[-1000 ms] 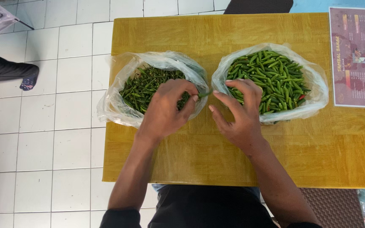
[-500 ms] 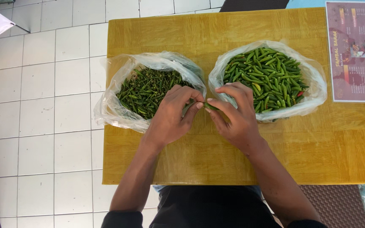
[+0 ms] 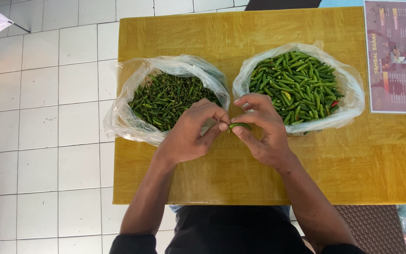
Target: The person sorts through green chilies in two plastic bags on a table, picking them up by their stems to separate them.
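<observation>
Pinching a small green chilli pepper (image 3: 239, 126) between them, the left hand (image 3: 191, 131) and right hand (image 3: 264, 134) meet above the yellow wooden surface (image 3: 259, 174), each grip closed on one end of it. Just behind the left hand sits a clear plastic bag of thin dark green stems (image 3: 167, 99); behind the right, a clear plastic bag of plump green chillies (image 3: 297, 84). A maroon printed menu card (image 3: 397, 56) lies at the far right edge. White floor tiles (image 3: 43, 117) spread to the left.
</observation>
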